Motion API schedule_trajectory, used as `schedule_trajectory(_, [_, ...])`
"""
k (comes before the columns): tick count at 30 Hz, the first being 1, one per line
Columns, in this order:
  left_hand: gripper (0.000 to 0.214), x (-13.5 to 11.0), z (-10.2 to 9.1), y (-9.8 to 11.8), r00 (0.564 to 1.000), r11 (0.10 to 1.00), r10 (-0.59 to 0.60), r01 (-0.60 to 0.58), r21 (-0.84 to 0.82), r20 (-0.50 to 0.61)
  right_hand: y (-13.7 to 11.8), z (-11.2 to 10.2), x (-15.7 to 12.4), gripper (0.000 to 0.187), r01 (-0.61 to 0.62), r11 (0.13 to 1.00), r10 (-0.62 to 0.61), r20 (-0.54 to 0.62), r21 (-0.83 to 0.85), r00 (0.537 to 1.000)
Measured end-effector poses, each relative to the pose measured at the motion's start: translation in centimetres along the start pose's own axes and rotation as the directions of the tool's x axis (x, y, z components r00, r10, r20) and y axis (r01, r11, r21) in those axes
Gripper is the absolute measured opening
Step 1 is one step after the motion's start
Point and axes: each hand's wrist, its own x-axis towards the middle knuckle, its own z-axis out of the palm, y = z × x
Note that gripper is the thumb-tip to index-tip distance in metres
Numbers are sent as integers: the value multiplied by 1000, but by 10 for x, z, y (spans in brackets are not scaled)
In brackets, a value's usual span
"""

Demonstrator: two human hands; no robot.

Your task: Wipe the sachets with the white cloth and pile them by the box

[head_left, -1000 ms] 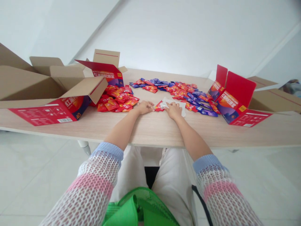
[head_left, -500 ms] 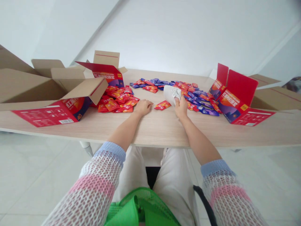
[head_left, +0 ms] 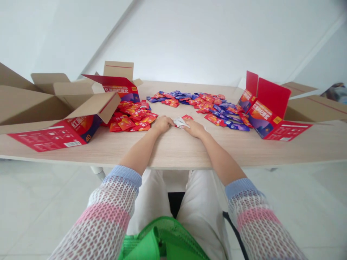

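On the table, a single red sachet [head_left: 187,117] lies mostly covered by a crumpled white cloth [head_left: 181,122]. My right hand [head_left: 195,129] grips the cloth and presses it flat over the sachet. At the sachet's left end, my left hand [head_left: 163,124] has its fingers curled closed, pinching the edge. Just left of that hand is a heap of red sachets [head_left: 131,117]. A looser spread of red and purple sachets [head_left: 217,108] curves behind and to the right of both hands.
An open carton [head_left: 54,135] stands at the left, with a smaller open red box [head_left: 121,89] behind it. Another open red box [head_left: 267,117] is at the right. The table's front edge [head_left: 179,168] runs close before my lap; a white wall rises behind.
My right hand has brought the cloth down and left onto the single sachet. Sachet and cloth now sit close to my left hand, whose fingers meet the sachet's edge.
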Motion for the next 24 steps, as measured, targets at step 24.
schedule_trajectory(24, [54, -4, -11, -16, 971, 921, 145, -62, -386, 189, -32, -4, -19, 55, -60, 998, 60, -39, 10, 997])
